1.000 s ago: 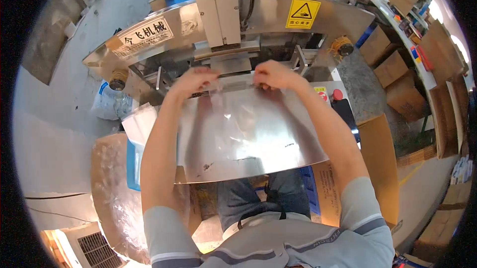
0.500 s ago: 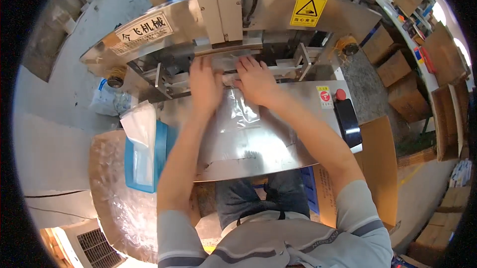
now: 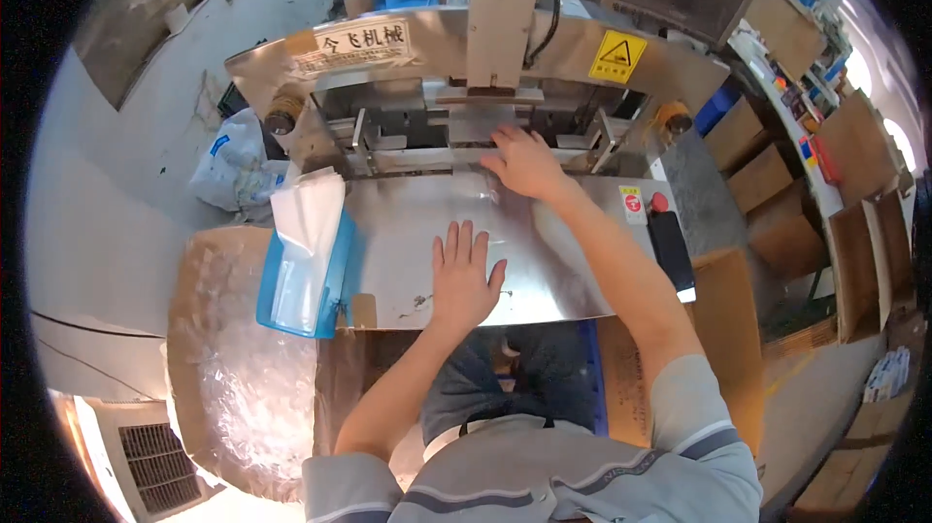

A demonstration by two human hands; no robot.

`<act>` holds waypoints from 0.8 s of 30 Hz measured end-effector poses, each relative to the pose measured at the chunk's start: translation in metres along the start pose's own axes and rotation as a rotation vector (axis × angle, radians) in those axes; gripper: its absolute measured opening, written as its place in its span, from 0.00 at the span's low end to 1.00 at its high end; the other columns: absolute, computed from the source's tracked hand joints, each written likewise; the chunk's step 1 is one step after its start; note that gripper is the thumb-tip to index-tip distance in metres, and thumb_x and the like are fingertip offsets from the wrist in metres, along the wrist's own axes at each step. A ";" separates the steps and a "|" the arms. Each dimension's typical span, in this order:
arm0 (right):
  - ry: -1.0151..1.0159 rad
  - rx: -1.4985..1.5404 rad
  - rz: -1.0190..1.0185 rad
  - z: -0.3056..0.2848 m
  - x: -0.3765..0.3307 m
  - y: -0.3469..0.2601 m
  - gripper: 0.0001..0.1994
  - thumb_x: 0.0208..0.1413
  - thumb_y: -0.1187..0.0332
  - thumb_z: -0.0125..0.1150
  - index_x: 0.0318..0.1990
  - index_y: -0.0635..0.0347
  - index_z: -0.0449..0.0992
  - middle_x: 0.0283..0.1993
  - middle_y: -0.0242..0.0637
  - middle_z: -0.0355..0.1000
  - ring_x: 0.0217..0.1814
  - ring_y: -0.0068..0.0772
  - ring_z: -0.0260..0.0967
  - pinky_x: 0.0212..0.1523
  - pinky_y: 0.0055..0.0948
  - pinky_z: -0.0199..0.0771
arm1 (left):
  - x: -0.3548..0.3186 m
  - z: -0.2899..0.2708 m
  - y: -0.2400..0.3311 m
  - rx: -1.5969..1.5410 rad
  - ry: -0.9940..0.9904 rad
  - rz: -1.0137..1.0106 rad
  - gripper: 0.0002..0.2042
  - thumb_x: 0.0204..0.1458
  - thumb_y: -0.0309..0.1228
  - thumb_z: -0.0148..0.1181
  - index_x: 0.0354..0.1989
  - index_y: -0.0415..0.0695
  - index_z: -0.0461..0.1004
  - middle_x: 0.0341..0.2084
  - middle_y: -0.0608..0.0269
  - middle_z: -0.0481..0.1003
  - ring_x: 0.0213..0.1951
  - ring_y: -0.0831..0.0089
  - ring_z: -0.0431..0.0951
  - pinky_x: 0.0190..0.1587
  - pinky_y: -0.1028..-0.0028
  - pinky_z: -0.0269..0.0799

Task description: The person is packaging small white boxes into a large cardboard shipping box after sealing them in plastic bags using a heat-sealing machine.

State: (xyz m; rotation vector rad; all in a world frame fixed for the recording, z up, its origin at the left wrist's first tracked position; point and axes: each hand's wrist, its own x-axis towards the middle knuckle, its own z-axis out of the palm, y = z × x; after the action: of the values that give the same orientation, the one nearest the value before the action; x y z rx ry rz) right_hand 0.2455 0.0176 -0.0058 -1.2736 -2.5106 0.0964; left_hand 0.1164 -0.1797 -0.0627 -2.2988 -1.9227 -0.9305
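Observation:
My left hand (image 3: 466,276) lies flat over the front of the shiny metal worktable (image 3: 573,285), its fingers stretched out and nothing in it. Further back, my right hand (image 3: 527,166) is at the machine's slot, palm down with its fingers spread. Beneath and beside its fingertips a clear plastic bag (image 3: 476,122) reaches into the slot under the upright machine column (image 3: 502,18). The bag's near part is hard to make out against the glare of the metal.
Left of the worktable, a blue bin (image 3: 340,276) holds a stack of clear and white bags (image 3: 309,217). A carton of clear plastic packets (image 3: 243,368) stands below it. At the right are a red button (image 3: 659,202), a black box (image 3: 670,249) and an open cardboard box (image 3: 728,329).
My left hand has drawn back from the slot toward the table's front edge. The right hand stays near the slot. The view has shifted, and the bag's near end shows less plainly.

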 end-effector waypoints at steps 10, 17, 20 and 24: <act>-0.080 -0.006 0.065 0.001 -0.001 -0.006 0.33 0.62 0.49 0.56 0.65 0.66 0.66 0.72 0.50 0.59 0.75 0.49 0.54 0.69 0.61 0.55 | -0.005 -0.003 0.002 0.043 0.035 -0.014 0.25 0.55 0.42 0.61 0.56 0.36 0.69 0.60 0.41 0.66 0.66 0.42 0.60 0.67 0.40 0.49; 0.012 -0.013 0.036 -0.013 0.001 -0.005 0.29 0.62 0.51 0.56 0.62 0.65 0.68 0.69 0.49 0.63 0.73 0.49 0.58 0.68 0.60 0.56 | -0.008 0.000 0.004 0.030 0.043 -0.051 0.26 0.56 0.43 0.61 0.56 0.36 0.69 0.61 0.40 0.67 0.66 0.40 0.60 0.68 0.38 0.47; -0.013 0.028 0.024 -0.021 0.004 -0.007 0.25 0.63 0.52 0.55 0.58 0.64 0.70 0.66 0.50 0.66 0.69 0.51 0.62 0.65 0.58 0.60 | -0.009 -0.002 0.004 0.037 0.018 -0.071 0.27 0.57 0.44 0.60 0.58 0.35 0.69 0.61 0.41 0.67 0.66 0.40 0.60 0.68 0.38 0.46; -0.040 0.004 0.077 -0.029 0.013 -0.010 0.22 0.64 0.54 0.54 0.56 0.62 0.72 0.58 0.50 0.73 0.62 0.53 0.68 0.62 0.57 0.62 | -0.008 -0.003 0.005 -0.001 0.034 -0.090 0.29 0.58 0.45 0.59 0.60 0.33 0.66 0.60 0.40 0.67 0.66 0.40 0.60 0.68 0.37 0.46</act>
State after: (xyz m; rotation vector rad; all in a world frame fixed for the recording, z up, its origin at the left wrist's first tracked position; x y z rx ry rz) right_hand 0.2397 0.0192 0.0270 -1.3797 -2.4932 0.1457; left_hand 0.1188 -0.1896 -0.0620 -2.1988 -2.0276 -0.9718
